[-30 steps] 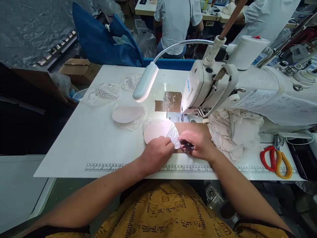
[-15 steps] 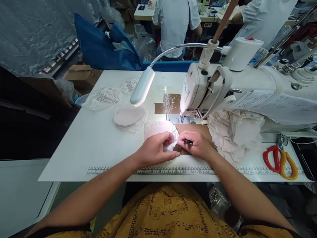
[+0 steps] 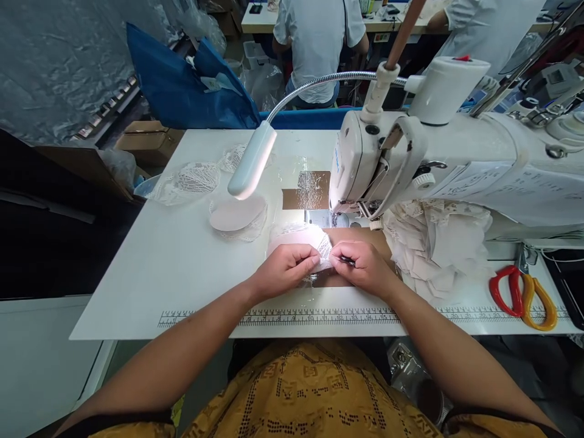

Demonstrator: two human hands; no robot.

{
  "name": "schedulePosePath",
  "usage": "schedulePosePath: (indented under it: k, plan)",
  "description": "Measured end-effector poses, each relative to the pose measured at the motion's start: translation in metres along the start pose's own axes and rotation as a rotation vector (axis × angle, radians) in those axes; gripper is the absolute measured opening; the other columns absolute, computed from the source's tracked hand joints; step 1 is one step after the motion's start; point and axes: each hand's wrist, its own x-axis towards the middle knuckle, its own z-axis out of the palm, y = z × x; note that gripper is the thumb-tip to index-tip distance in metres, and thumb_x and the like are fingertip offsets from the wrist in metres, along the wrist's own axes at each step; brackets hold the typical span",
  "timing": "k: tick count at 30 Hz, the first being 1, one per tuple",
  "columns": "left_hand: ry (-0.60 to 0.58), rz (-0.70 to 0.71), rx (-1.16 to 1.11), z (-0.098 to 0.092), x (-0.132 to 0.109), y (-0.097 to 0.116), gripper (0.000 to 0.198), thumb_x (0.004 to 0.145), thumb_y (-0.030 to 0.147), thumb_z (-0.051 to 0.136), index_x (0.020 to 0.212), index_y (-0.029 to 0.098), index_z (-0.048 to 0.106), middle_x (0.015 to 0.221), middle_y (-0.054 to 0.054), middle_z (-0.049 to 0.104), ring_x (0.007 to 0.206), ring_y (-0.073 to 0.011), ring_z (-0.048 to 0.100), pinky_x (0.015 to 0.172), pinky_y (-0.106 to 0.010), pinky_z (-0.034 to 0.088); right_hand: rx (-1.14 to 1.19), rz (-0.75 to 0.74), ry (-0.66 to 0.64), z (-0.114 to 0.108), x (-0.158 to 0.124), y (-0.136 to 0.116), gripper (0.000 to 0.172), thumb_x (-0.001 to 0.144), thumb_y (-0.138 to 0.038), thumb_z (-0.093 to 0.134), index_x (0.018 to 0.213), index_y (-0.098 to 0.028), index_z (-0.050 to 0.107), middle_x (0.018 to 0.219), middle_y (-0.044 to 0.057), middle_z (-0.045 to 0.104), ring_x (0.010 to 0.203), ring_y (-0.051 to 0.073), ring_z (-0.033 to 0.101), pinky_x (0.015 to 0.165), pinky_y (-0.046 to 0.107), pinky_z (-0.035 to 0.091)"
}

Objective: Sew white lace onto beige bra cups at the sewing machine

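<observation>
A white lace-edged fabric piece [image 3: 298, 235] with a smooth pale panel lies in front of the sewing machine's needle area. My left hand [image 3: 288, 267] is closed, pinching its near edge between thumb and fingers. At the lace's right end, my right hand [image 3: 362, 263] is closed with thumb and fingertips together. A small dark metal tool [image 3: 347, 261] pokes out of that hand; most of it is hidden, so its kind is unclear. Just behind both hands stands the white sewing machine [image 3: 360, 161], its presser foot above the metal plate.
Cut lace pieces [image 3: 198, 177] and a pale oval pad on lace [image 3: 239, 216] lie to the left. Right of my hands is a heap of pale fabric [image 3: 433, 243]. Scissors [image 3: 524, 298] with red and yellow handles rest farther right. A lamp [image 3: 253, 159] hangs overhead; a person [image 3: 314, 48] sits beyond.
My left thumb and fingers, apart before, have closed on the near edge of the lace piece. The right hand stays nearly in place with the dark tool. The camera view has shifted slightly.
</observation>
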Motion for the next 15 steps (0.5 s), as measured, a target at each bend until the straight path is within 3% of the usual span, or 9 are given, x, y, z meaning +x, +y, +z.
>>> schedulePosePath:
  k: [6, 11, 15]
  plan:
    - [0.004, -0.013, -0.058, -0.002, 0.000, -0.004, 0.032, 0.094, 0.035, 0.047, 0.074, 0.012, 0.059, 0.061, 0.003, 0.046, 0.054, -0.0076, 0.040, 0.048, -0.018, 0.032, 0.038, -0.021, 0.031, 0.000, 0.001, 0.000, 0.022, 0.088, -0.026, 0.051, 0.069, -0.019, 0.059, 0.068, 0.001, 0.061, 0.064, 0.014, 0.053, 0.061, 0.026, 0.040]
    - [0.051, -0.073, -0.128, -0.004, -0.002, -0.005, 0.033, 0.093, 0.039, 0.049, 0.075, 0.013, 0.059, 0.060, 0.004, 0.045, 0.050, -0.0064, 0.038, 0.044, -0.017, 0.031, 0.159, 0.133, 0.154, -0.008, -0.003, -0.003, 0.024, 0.090, -0.032, 0.053, 0.075, -0.018, 0.065, 0.071, 0.002, 0.067, 0.069, 0.016, 0.060, 0.067, 0.027, 0.045]
    - [0.123, -0.060, -0.128, -0.004, -0.003, -0.005, 0.033, 0.092, 0.038, 0.051, 0.072, 0.013, 0.058, 0.058, 0.005, 0.043, 0.048, -0.0062, 0.038, 0.045, -0.018, 0.034, 0.290, 0.244, -0.048, -0.012, -0.007, -0.009, 0.033, 0.091, -0.042, 0.052, 0.075, -0.017, 0.067, 0.064, 0.001, 0.067, 0.058, 0.013, 0.057, 0.059, 0.025, 0.044]
